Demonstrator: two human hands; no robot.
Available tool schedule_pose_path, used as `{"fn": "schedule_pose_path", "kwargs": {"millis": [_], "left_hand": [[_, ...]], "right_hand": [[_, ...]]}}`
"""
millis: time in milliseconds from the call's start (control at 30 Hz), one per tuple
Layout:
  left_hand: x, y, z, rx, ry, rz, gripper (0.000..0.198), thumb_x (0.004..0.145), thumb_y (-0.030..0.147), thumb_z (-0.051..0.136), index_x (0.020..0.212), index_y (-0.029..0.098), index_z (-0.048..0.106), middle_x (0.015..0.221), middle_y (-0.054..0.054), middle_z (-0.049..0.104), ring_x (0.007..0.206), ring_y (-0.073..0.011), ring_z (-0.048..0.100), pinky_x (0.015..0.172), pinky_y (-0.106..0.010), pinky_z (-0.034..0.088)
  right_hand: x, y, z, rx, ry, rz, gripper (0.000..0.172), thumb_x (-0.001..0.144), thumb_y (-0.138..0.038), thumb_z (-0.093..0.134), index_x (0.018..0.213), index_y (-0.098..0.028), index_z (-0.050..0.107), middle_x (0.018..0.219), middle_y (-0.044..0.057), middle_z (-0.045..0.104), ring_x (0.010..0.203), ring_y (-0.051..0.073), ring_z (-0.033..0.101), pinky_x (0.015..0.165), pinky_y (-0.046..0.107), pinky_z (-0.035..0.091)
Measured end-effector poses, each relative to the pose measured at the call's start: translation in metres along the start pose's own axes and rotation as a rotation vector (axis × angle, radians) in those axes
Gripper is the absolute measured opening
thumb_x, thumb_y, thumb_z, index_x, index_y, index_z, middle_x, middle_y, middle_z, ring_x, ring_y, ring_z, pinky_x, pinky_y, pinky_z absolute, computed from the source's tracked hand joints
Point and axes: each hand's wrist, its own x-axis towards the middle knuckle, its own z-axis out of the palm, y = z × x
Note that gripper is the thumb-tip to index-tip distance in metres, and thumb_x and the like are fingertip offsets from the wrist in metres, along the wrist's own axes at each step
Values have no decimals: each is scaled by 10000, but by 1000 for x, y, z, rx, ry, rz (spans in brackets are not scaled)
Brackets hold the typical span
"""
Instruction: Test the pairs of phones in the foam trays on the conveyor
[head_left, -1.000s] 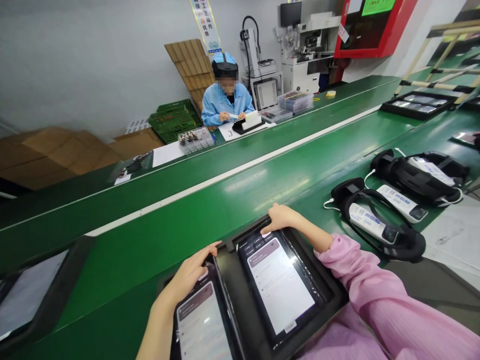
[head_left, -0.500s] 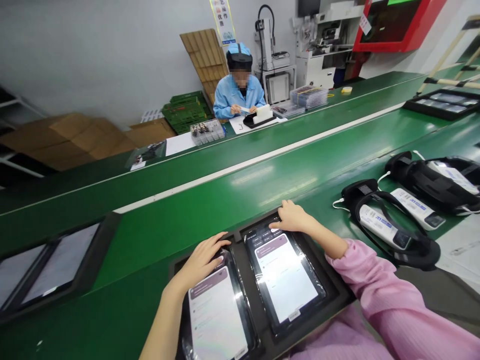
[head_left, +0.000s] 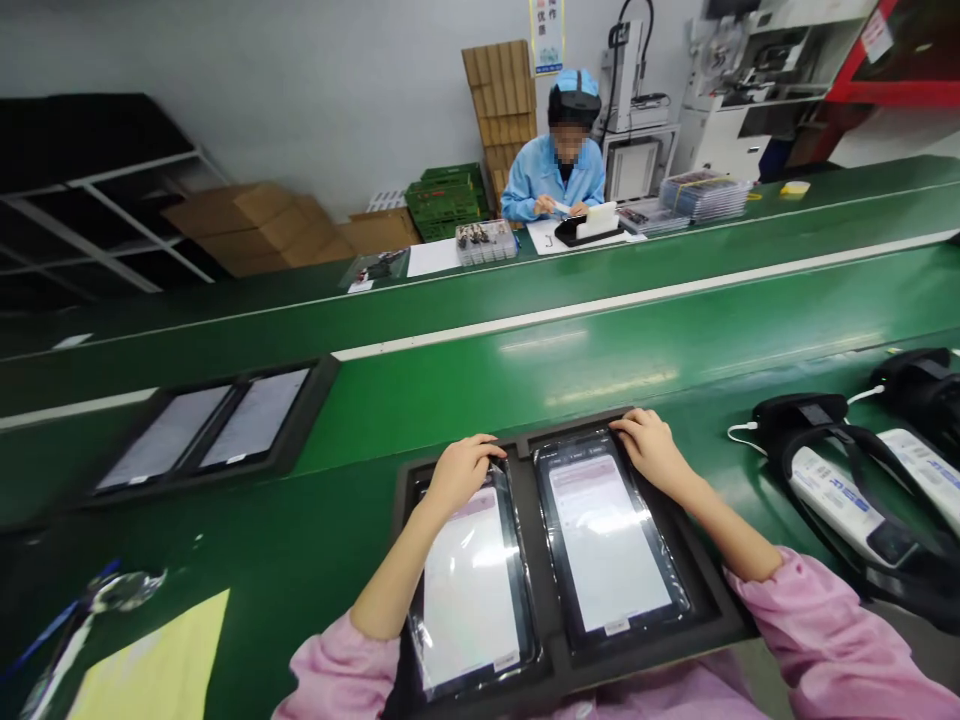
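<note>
A black tray [head_left: 546,655] lies on the green belt right in front of me with two lit tablets side by side. My left hand [head_left: 461,472] rests curled on the top end of the left tablet [head_left: 471,590], which is wrapped in clear film. My right hand [head_left: 651,442] lies on the top right corner of the right tablet [head_left: 606,540], fingers bent over its edge. Neither hand lifts anything.
A second black tray [head_left: 296,440] with two dark tablets sits on the belt to the left. Black headsets with white battery packs [head_left: 840,480] lie at the right. A yellow sheet [head_left: 150,665] is at bottom left. Across the belt a person in blue [head_left: 555,170] works.
My view has swung left, so the tray now sits centred. Both hands slid along the tablets' top ends; the left tablet's screen has turned mostly white.
</note>
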Motion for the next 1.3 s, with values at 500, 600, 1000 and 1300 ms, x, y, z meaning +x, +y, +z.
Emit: {"fn": "schedule_pose_path", "kwargs": {"millis": [500,600,1000,1300], "left_hand": [[-36,7,-15,68,-358,234,1170,636,505,869,1561,267,193,1605,-215,-157,1461,-467,-148,1128,-734,2],[-39,11,-17,91,-394,228,1219,611,489,886,1567,268,161,1584,-207,-225,1437,-468,-211,1116,-745,-19],[-40,27,-24,120,-398,175,1148,564,293,923,1507,165,282,1578,-271,-150,1433,-461,-202,1137,-729,-8],[-38,17,-28,13,-408,161,967,621,373,854,1456,348,368,1615,-73,-159,1453,-379,-198,1178,-653,-44]], "right_hand": [[-73,-10,8,369,297,-440,441,1048,-308,296,925,-211,708,1087,101,585,1012,265,539,880,427,414],[-71,-9,7,424,283,-520,450,1029,-258,319,885,-230,744,1114,85,578,1016,253,536,883,422,410],[-71,-11,1,372,328,-602,410,955,-177,381,866,-249,774,1119,68,586,978,249,547,857,425,403],[-71,-13,1,327,332,-569,415,929,-144,390,808,-242,774,1130,61,600,997,242,545,864,417,361]]}}
